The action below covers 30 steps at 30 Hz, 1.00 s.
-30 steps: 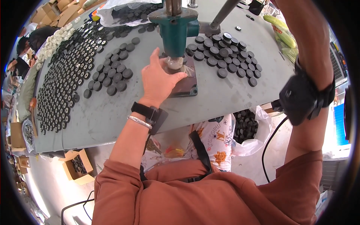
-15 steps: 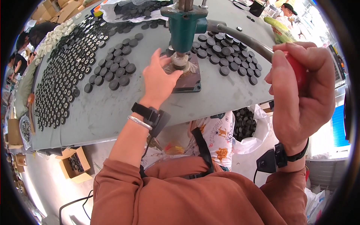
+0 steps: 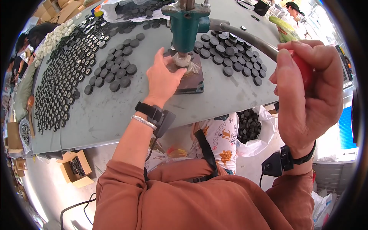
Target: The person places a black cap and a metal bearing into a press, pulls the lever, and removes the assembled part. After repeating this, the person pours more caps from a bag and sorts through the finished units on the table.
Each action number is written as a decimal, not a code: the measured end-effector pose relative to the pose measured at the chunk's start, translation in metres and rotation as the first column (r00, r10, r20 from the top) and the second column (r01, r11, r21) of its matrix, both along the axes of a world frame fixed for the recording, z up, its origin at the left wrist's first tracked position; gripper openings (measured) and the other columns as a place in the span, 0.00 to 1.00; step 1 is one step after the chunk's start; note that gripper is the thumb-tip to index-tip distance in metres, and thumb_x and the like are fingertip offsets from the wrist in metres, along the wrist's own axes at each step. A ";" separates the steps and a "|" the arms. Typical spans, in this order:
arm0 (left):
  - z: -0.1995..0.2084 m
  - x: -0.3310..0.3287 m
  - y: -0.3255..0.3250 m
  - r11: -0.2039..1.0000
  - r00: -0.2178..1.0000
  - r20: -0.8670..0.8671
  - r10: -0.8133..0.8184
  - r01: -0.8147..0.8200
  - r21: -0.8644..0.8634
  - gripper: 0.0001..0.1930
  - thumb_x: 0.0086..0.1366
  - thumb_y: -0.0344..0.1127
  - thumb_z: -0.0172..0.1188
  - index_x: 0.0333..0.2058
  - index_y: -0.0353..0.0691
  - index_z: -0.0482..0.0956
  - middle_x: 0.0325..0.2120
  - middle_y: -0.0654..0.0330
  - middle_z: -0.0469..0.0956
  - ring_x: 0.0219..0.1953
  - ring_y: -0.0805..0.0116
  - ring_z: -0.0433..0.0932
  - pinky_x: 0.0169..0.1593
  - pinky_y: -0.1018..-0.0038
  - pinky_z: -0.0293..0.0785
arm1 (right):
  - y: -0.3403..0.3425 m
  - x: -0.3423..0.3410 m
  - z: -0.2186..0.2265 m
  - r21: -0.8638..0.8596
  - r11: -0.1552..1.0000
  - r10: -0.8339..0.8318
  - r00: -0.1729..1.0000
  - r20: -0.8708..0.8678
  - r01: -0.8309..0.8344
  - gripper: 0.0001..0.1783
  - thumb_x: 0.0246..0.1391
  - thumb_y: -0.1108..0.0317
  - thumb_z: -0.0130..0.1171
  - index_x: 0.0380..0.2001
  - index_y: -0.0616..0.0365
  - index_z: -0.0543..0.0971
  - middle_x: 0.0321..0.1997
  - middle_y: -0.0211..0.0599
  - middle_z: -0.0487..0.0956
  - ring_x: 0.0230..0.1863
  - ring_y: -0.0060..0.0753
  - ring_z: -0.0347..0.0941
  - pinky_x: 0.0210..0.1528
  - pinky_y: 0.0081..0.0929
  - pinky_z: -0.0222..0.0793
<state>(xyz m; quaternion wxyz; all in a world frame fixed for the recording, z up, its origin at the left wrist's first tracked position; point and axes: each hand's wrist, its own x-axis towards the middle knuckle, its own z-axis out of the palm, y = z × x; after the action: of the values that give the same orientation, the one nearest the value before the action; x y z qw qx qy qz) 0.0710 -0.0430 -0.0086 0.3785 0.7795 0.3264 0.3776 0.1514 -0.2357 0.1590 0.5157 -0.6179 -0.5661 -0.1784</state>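
At the middle of the table stands a green hand press (image 3: 186, 30) on a dark base plate (image 3: 189, 83). Its ram ends in a whitish, plastic-wrapped tip (image 3: 181, 60). My left hand (image 3: 163, 78) is beside that tip, thumb and fingers apart and curved around it. Whether the fingertips touch anything there, I cannot tell; the spot under the tip is mostly hidden. My right hand (image 3: 310, 88), raised at the right, is closed around the red knob (image 3: 303, 71) at the end of the press's metal lever (image 3: 249, 38).
Black round discs lie in a group (image 3: 115, 67) left of the press and a heap (image 3: 234, 53) right of it. Ringed discs (image 3: 63, 88) cover the table's far left. A bag of black pieces (image 3: 249, 128) sits below the edge. Another person (image 3: 291, 13) is at the far right.
Both hands keep nearly the same pose, and the whole view has shifted slightly. A dark disc edge seen under the wrapped tip earlier is now hardly visible.
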 end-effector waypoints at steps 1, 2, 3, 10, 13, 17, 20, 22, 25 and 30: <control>0.000 0.000 0.001 1.000 1.000 0.001 -0.004 0.004 -0.008 0.40 0.46 0.34 0.68 0.56 0.26 0.59 0.40 0.53 0.79 0.44 0.57 0.78 0.50 0.68 0.69 | 0.000 -0.001 0.001 -0.003 1.000 -0.013 1.000 -0.008 0.013 0.06 0.51 0.83 0.53 0.34 0.64 0.71 0.36 0.41 0.75 0.24 0.18 0.68 0.27 0.12 0.64; 0.000 -0.001 0.001 1.000 1.000 0.002 -0.007 0.007 -0.016 0.40 0.46 0.34 0.68 0.56 0.26 0.59 0.40 0.54 0.79 0.44 0.58 0.77 0.50 0.68 0.69 | 0.000 -0.004 0.001 -0.003 1.000 -0.012 1.000 -0.007 0.012 0.06 0.51 0.83 0.53 0.34 0.64 0.71 0.36 0.41 0.75 0.24 0.18 0.68 0.27 0.12 0.64; -0.001 -0.003 0.002 1.000 1.000 0.003 -0.006 0.006 -0.016 0.40 0.46 0.34 0.68 0.56 0.26 0.59 0.40 0.54 0.79 0.44 0.58 0.77 0.50 0.68 0.69 | 0.000 -0.008 0.001 0.014 0.996 0.087 0.981 -0.171 -0.086 0.06 0.51 0.83 0.52 0.32 0.64 0.70 0.35 0.41 0.75 0.25 0.19 0.68 0.28 0.13 0.65; -0.010 -0.050 0.014 0.992 0.994 -0.074 0.083 -0.075 0.103 0.35 0.47 0.35 0.69 0.54 0.32 0.65 0.40 0.55 0.79 0.43 0.65 0.77 0.48 0.71 0.70 | -0.019 -0.013 -0.045 -0.120 0.992 -0.015 0.981 0.196 0.039 0.12 0.32 0.82 0.64 0.21 0.62 0.71 0.26 0.44 0.73 0.17 0.25 0.68 0.18 0.18 0.66; -0.016 -0.083 0.030 0.967 0.959 -0.193 0.206 -0.170 0.188 0.29 0.48 0.35 0.68 0.49 0.35 0.71 0.37 0.57 0.79 0.41 0.67 0.77 0.45 0.71 0.71 | -0.019 -0.009 -0.080 -0.042 0.998 -0.024 0.958 0.287 0.038 0.13 0.31 0.81 0.66 0.21 0.62 0.71 0.30 0.48 0.75 0.19 0.31 0.71 0.19 0.21 0.69; -0.016 -0.100 0.039 0.914 0.822 -0.444 0.356 -0.207 0.350 0.22 0.51 0.40 0.66 0.43 0.38 0.76 0.35 0.58 0.76 0.38 0.63 0.76 0.41 0.68 0.73 | -0.021 -0.011 -0.094 -0.008 0.998 -0.054 0.948 0.314 0.060 0.15 0.31 0.81 0.66 0.25 0.61 0.72 0.33 0.50 0.76 0.22 0.34 0.73 0.22 0.23 0.72; -0.018 -0.101 0.044 0.881 0.745 -0.508 0.432 -0.228 0.416 0.19 0.52 0.41 0.65 0.41 0.41 0.78 0.37 0.56 0.74 0.38 0.60 0.75 0.41 0.66 0.73 | -0.022 -0.013 -0.093 -0.022 0.998 -0.049 0.951 0.304 0.059 0.16 0.32 0.81 0.66 0.26 0.61 0.71 0.33 0.50 0.76 0.23 0.34 0.73 0.23 0.23 0.72; -0.007 -0.091 0.043 0.898 0.711 -0.571 0.411 -0.207 0.387 0.19 0.52 0.41 0.65 0.42 0.42 0.77 0.40 0.55 0.72 0.41 0.59 0.75 0.42 0.65 0.73 | -0.023 -0.011 -0.091 -0.032 0.995 -0.081 0.940 0.331 0.097 0.15 0.32 0.81 0.66 0.26 0.61 0.71 0.33 0.49 0.76 0.22 0.32 0.73 0.23 0.22 0.72; -0.006 -0.092 0.046 0.922 0.689 -0.623 0.369 -0.189 0.338 0.18 0.53 0.40 0.64 0.43 0.42 0.76 0.44 0.55 0.70 0.45 0.57 0.74 0.44 0.64 0.73 | -0.023 -0.009 -0.075 -0.092 0.995 -0.014 0.949 0.315 0.045 0.13 0.32 0.81 0.65 0.22 0.60 0.71 0.31 0.46 0.75 0.17 0.27 0.70 0.20 0.20 0.69; -0.010 -0.106 0.049 0.928 0.716 -0.610 0.339 -0.149 0.340 0.16 0.53 0.37 0.64 0.41 0.44 0.77 0.42 0.53 0.71 0.42 0.56 0.75 0.42 0.65 0.73 | -0.001 0.012 -0.010 -0.074 0.987 0.154 0.970 0.188 -0.143 0.05 0.51 0.83 0.51 0.27 0.62 0.69 0.26 0.37 0.70 0.20 0.19 0.62 0.23 0.15 0.61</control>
<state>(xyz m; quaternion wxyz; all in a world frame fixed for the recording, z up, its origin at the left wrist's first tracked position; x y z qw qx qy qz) -0.0349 0.0057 -0.0184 0.0768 0.8549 0.4856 0.1655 0.1638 -0.2368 0.1491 0.4515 -0.5688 -0.6631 -0.1812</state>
